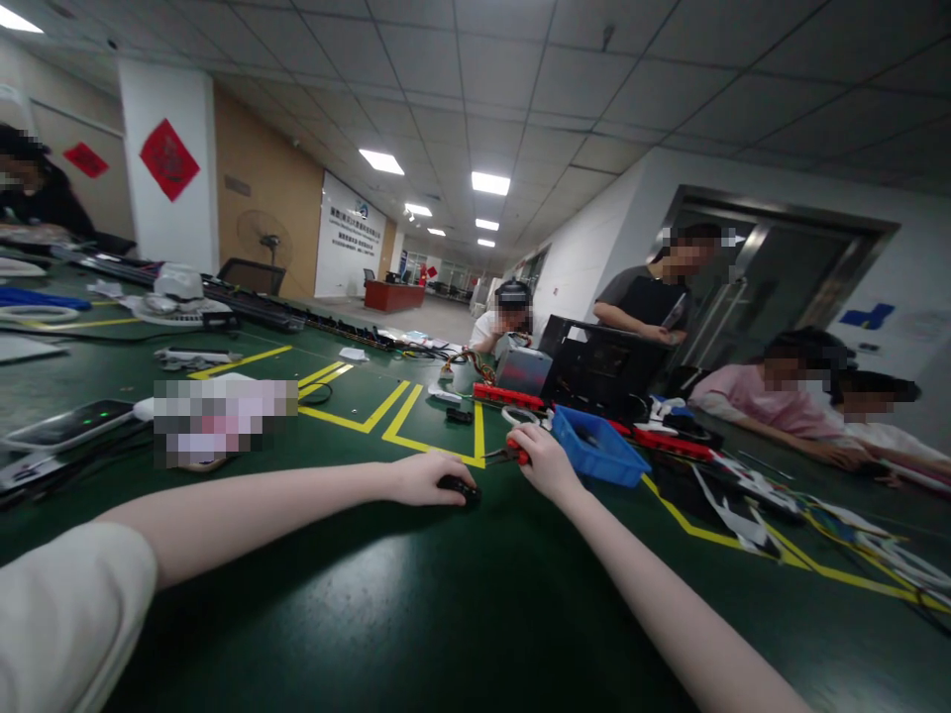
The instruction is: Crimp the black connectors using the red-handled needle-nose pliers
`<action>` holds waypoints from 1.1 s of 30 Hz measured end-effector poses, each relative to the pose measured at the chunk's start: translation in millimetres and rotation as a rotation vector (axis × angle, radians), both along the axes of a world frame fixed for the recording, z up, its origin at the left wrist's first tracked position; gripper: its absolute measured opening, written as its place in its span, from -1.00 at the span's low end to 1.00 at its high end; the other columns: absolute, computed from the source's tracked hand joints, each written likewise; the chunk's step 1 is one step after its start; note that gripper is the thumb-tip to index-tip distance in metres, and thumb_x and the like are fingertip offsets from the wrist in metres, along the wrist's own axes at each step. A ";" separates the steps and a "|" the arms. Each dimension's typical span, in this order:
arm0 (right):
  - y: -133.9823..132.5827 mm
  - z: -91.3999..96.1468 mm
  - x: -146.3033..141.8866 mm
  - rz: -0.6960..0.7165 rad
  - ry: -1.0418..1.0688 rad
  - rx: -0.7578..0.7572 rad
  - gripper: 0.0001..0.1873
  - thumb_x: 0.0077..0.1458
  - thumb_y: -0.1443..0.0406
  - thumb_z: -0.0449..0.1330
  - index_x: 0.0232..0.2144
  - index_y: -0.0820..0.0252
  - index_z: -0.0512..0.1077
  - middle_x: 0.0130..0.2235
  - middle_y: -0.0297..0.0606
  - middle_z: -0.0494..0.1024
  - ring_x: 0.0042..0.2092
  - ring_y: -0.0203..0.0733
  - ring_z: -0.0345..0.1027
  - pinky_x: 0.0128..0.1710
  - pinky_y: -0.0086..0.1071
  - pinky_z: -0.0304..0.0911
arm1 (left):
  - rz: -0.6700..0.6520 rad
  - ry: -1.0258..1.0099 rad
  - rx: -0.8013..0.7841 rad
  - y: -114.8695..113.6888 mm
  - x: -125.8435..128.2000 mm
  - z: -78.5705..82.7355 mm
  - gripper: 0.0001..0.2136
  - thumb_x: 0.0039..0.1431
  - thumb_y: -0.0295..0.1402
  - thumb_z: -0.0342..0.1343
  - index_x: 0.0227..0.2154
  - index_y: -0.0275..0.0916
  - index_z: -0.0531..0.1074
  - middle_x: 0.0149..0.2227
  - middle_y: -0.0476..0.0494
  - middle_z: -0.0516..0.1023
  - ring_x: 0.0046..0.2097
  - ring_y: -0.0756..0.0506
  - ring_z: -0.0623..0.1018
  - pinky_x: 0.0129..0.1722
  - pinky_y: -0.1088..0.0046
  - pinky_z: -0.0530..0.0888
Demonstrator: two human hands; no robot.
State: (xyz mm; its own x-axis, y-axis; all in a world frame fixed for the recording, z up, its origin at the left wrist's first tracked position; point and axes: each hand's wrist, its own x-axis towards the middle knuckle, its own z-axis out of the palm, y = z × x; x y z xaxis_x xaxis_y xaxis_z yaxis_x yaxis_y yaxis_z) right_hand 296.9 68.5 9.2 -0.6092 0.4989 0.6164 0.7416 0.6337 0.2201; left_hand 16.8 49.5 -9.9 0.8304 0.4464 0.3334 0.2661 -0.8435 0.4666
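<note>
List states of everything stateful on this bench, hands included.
left hand, closed on small black part, resting on green table.
right hand, gripping red-handled pliers; open or shut unclear.
blue bin, upright, open-topped.
dark flat device, lying down, green lights lit.
ceiling light, on.

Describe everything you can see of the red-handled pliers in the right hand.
The pliers are small, with red handles and dark metal jaws pointing left. The right hand closes around the handles, hiding most of them. The tool sits nearly level, low over the green table, just left of the blue bin; whether it touches the table cannot be told.
</note>
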 end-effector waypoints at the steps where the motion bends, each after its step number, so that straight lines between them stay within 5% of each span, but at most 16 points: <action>1: -4.7 -5.9 -1.3 0.002 0.006 -0.013 -0.62 -0.06 0.53 0.09 -0.18 0.13 0.43 -0.13 -0.15 0.49 -0.06 -0.07 0.35 -0.07 -0.14 0.29 | 0.010 -0.011 -0.009 1.9 2.7 -2.0 -0.74 0.20 -0.31 0.20 -0.06 -0.24 0.50 -0.11 -0.18 0.56 -0.10 -0.12 0.55 -0.07 0.40 0.45; 6: -20.5 -17.9 -7.8 0.021 -0.003 -0.074 -0.88 0.03 0.31 0.22 -0.31 0.12 0.37 -0.28 -0.19 0.48 -0.21 -0.10 0.33 -0.19 -0.23 0.26 | 0.105 -0.059 -0.041 3.8 9.2 -11.8 -0.67 0.13 -0.26 0.23 -0.07 -0.31 0.45 -0.16 -0.19 0.54 -0.13 -0.15 0.53 -0.12 0.35 0.44; 11: -30.8 -17.2 -12.0 0.058 -0.014 -0.118 -0.75 0.18 0.08 0.13 -0.37 0.13 0.35 -0.35 -0.20 0.45 -0.29 -0.14 0.26 -0.30 -0.27 0.16 | 0.092 -0.037 -0.083 -11.6 2.9 -6.1 -0.58 0.11 -0.26 0.22 0.02 -0.29 0.43 -0.16 -0.17 0.52 -0.16 -0.13 0.51 -0.13 0.39 0.42; 17: -46.9 -14.8 -23.1 0.123 0.012 -0.133 -0.66 0.34 0.18 -0.12 -0.35 0.15 0.37 -0.29 -0.17 0.48 -0.25 -0.17 0.28 -0.23 -0.27 0.15 | 0.033 0.102 -0.066 -29.9 -3.6 7.7 -0.75 0.10 -0.26 0.19 -0.19 -0.28 0.48 -0.31 -0.05 0.52 -0.32 -0.03 0.48 -0.34 0.52 0.34; 20: -58.7 -13.4 -29.1 0.158 0.009 -0.137 -0.64 0.35 0.20 -0.16 -0.34 0.15 0.38 -0.25 -0.16 0.50 -0.24 -0.17 0.30 -0.23 -0.27 0.16 | 0.009 0.176 -0.010 -33.1 -4.9 9.0 -0.76 0.11 -0.24 0.16 -0.20 -0.25 0.49 -0.38 -0.01 0.52 -0.38 -0.02 0.47 -0.39 0.53 0.30; 27: -78.4 -15.8 -28.5 0.177 0.028 -0.169 -0.61 0.33 0.22 -0.18 -0.30 0.16 0.42 -0.22 -0.11 0.49 -0.15 -0.11 0.31 -0.12 -0.21 0.21 | -0.082 0.187 0.128 -36.6 -8.2 7.5 -0.66 0.11 -0.31 0.10 -0.03 -0.23 0.43 -0.18 -0.13 0.58 -0.19 -0.12 0.56 -0.24 0.48 0.40; 33: -72.4 -18.2 -31.0 0.109 0.071 -0.174 -0.61 0.33 0.24 -0.16 -0.37 0.17 0.41 -0.27 -0.15 0.49 -0.26 -0.17 0.28 -0.20 -0.26 0.18 | -0.066 0.229 0.180 -40.1 -8.8 10.8 -0.80 0.13 -0.27 0.07 -0.22 -0.24 0.42 -0.36 -0.07 0.53 -0.34 -0.08 0.52 -0.37 0.48 0.34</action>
State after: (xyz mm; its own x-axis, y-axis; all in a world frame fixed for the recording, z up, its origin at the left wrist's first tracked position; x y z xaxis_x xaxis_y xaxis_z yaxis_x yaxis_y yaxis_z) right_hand 265.8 -4.0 -9.0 -0.6232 0.5355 0.5700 0.6767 0.7346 0.0498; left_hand 8.0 9.4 0.9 0.9184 0.3393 0.2034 0.2886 -0.9263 0.2421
